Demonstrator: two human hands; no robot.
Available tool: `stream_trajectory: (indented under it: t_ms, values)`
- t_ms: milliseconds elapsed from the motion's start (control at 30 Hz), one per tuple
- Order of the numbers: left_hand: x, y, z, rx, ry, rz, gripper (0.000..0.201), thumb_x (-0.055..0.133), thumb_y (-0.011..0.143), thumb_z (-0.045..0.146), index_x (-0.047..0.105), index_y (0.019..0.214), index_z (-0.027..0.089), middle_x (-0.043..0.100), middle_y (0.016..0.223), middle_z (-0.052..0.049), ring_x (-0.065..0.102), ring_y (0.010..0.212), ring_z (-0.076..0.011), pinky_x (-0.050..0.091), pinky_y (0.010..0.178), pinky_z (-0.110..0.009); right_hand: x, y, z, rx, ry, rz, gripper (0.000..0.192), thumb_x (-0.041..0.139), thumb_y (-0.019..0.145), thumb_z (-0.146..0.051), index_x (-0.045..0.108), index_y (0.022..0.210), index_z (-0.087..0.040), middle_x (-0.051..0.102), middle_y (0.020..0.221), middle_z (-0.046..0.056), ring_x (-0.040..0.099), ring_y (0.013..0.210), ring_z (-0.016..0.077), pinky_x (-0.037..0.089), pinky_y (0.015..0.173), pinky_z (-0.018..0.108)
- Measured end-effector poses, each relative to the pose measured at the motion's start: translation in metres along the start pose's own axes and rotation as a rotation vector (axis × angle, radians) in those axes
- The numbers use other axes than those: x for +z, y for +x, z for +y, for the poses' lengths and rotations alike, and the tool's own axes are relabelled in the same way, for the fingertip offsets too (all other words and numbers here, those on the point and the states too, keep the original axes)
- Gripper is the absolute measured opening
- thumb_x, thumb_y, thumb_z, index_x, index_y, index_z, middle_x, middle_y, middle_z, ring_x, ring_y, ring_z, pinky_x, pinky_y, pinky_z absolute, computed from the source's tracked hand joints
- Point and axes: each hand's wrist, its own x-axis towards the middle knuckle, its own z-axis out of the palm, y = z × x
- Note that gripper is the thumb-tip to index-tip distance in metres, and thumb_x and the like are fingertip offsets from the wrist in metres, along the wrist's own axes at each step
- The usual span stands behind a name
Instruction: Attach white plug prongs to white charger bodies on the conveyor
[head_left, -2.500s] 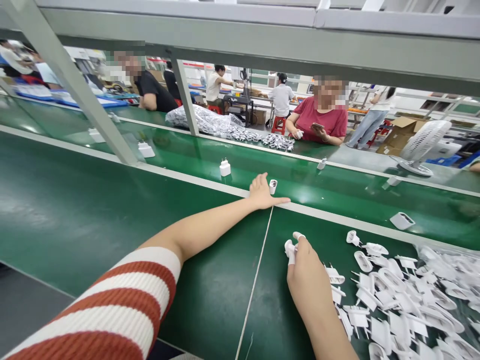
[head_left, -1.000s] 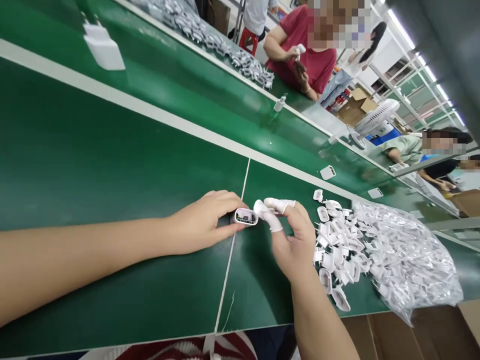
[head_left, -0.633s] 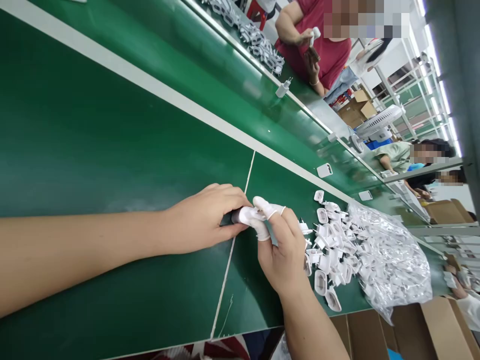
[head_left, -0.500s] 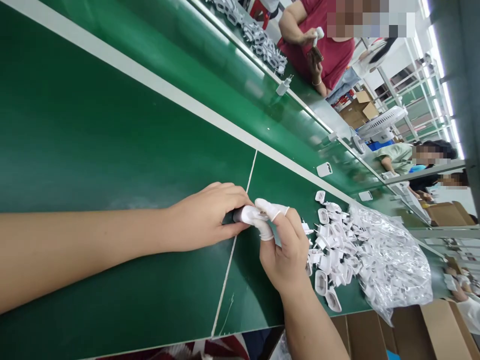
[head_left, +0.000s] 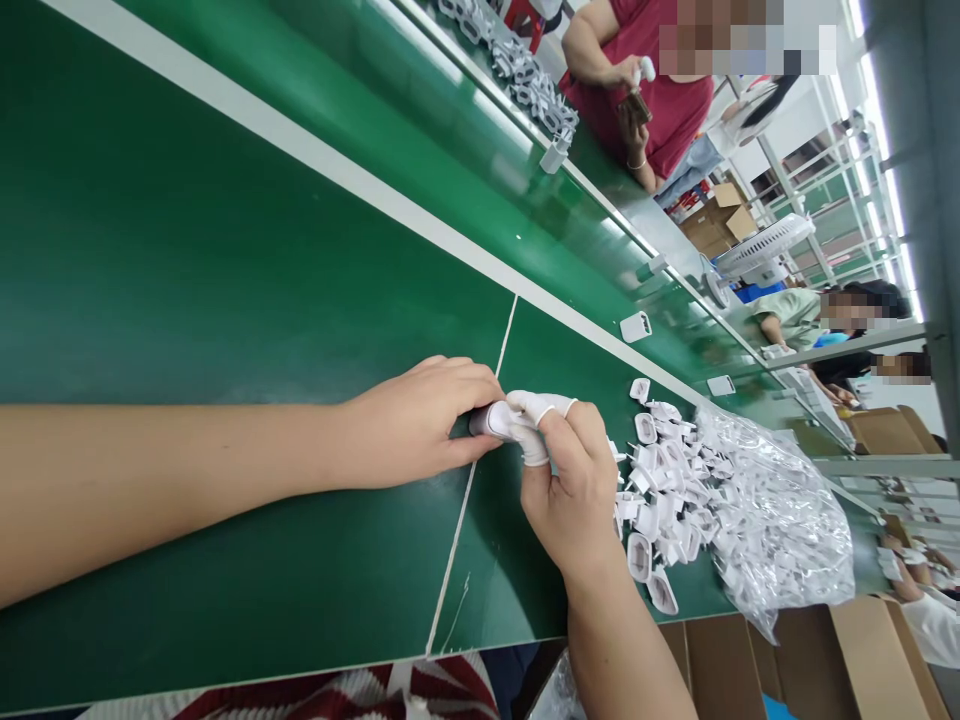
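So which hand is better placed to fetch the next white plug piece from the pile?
Probably the right hand: it sits beside the pile of plug pieces, thumb and forefinger in white cots. The left hand is farther off, gripping the charger shell.

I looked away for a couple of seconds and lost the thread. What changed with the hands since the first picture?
The left hand drew back from the belt's white edge line and now grips a small white charger body at the table seam. The right hand, fingertips in white cots, came over from the pile of white plug parts and presses on the body's end. The pile stayed put.
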Motion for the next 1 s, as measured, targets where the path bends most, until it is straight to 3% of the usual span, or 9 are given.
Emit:
stream_trajectory:
  t_ms: [333,467,567,1000]
  values:
    - [0.001,0.002,0.001,-0.024,0.012,0.001,0.026,0.055,0.096,0.046,0.067,0.1,0.023,0.069,0.104,-0.004,0.061,0.1,-0.0255,0.043,0.094,-0.041,0.0,0.008,-0.006,0.055,-0.104,-0.004,0.027,0.048,0.093,-0.006,0.066,0.107,-0.019,0.064,0.088,0.007,0.058,0.082,0.0223,0.052,0.073,0.035]
    - [0.0,0.002,0.002,-0.021,0.003,-0.003,0.024,0.057,0.095,0.044,0.067,0.1,0.023,0.069,0.102,-0.004,0.061,0.1,-0.0255,0.043,0.093,-0.041,-0.004,0.009,-0.006,0.013,-0.075,-0.012,0.03,0.046,0.091,-0.005,0.064,0.108,-0.021,0.064,0.089,0.005,0.06,0.086,0.0216,0.055,0.094,0.041]
    - [-0.001,0.002,0.002,-0.008,-0.006,-0.004,0.023,0.057,0.094,0.043,0.068,0.102,0.023,0.069,0.104,-0.004,0.061,0.101,-0.0257,0.043,0.095,-0.041,-0.006,0.01,-0.003,-0.005,-0.06,-0.038,0.032,0.045,0.089,-0.004,0.064,0.105,-0.024,0.062,0.084,0.002,0.059,0.081,0.0191,0.048,0.111,0.046]
    - [0.0,0.002,0.001,0.0,-0.008,0.028,0.022,0.06,0.094,0.041,0.069,0.102,0.023,0.069,0.101,-0.004,0.062,0.1,-0.0262,0.044,0.094,-0.042,-0.003,0.012,-0.007,0.04,-0.158,0.007,0.03,0.05,0.081,-0.004,0.066,0.096,-0.024,0.064,0.078,-0.001,0.061,0.075,0.0178,0.037,0.119,0.045]
